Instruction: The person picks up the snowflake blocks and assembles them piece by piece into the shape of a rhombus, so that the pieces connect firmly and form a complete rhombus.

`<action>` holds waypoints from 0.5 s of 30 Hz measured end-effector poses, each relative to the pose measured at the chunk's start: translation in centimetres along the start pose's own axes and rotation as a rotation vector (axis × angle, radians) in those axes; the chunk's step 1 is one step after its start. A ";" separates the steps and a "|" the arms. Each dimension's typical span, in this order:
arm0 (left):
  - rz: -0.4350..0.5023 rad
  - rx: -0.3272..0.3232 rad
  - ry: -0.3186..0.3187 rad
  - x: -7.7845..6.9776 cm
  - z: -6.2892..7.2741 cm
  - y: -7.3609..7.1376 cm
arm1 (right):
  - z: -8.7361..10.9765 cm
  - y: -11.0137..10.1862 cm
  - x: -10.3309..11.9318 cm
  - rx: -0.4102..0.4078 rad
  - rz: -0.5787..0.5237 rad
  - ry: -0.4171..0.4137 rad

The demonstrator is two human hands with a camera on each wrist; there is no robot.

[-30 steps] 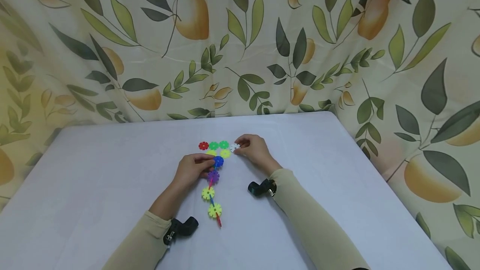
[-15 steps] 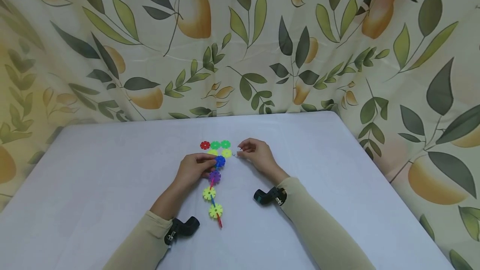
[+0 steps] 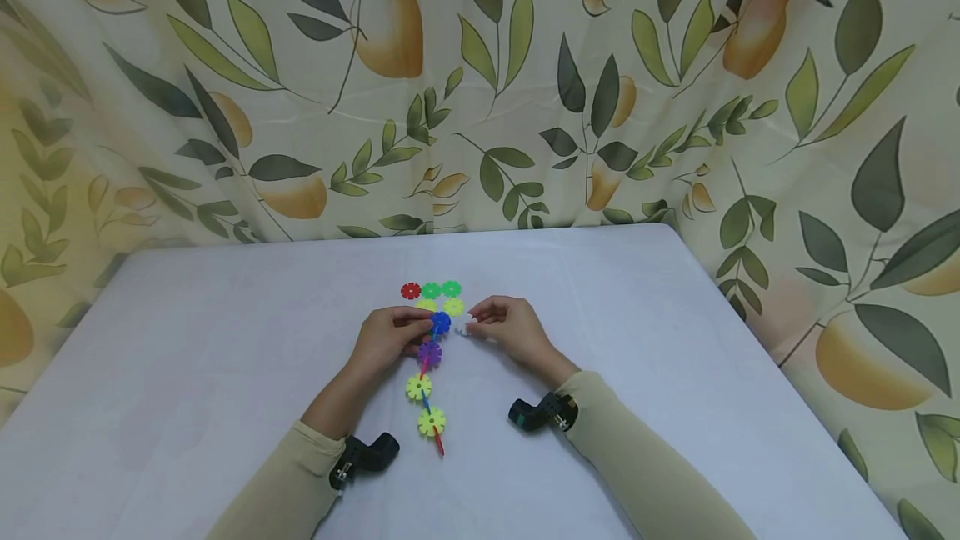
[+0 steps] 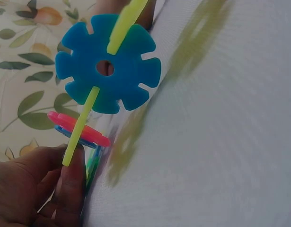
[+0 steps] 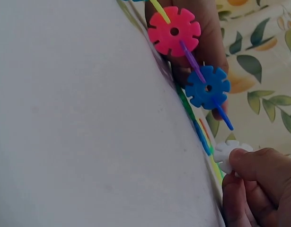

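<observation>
Place: indoor recording setup; home or lab unclear.
Printed backdrop cloth (image 3: pixel 480 115): 9 through 3 o'clock.
Worktop (image 3: pixel 225 357): white-covered, 6 o'clock.
Wrist cameras (image 3: pixel 379 452): 5, 7 o'clock.

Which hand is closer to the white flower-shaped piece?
Right. The right hand pinches the white piece. The left hand is apart from it, off to the person's left, where it holds the chain of colored pieces.

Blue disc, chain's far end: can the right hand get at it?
Likely yes: the right hand, pinching the white disc, is close; only a blue stick juts into the gap. The left hand holds the blue disc from the other side.
</observation>
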State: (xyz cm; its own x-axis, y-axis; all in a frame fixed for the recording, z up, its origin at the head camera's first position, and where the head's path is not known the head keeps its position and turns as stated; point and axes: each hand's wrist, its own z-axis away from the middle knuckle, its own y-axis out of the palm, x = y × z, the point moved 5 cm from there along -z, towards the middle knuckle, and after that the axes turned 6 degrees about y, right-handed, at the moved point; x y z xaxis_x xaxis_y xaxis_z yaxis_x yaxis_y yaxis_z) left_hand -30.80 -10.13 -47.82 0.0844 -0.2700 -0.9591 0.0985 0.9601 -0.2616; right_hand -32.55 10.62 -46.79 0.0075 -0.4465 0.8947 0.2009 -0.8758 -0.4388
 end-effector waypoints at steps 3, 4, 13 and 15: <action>-0.003 -0.002 -0.006 0.0 0.0 0.0 | 0.5 0.2 0.2 0.002 -0.001 -0.006; -0.006 -0.003 -0.008 0.1 0.0 0.1 | 0.6 0.2 0.2 0.002 -0.004 -0.011; 0.010 -0.010 -0.010 0.1 0.0 0.1 | 1.0 0.6 0.4 -0.006 -0.021 -0.070; 0.008 -0.008 -0.007 0.1 0.0 0.1 | 1.0 0.8 0.4 -0.005 -0.021 -0.075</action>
State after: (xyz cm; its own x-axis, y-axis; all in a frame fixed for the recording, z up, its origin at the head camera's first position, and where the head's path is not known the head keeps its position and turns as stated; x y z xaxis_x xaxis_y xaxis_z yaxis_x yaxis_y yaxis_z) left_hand -30.81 -10.09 -47.92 0.0919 -0.2626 -0.9605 0.0896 0.9629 -0.2547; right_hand -31.44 9.88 -46.67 0.0763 -0.4134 0.9073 0.1973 -0.8857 -0.4202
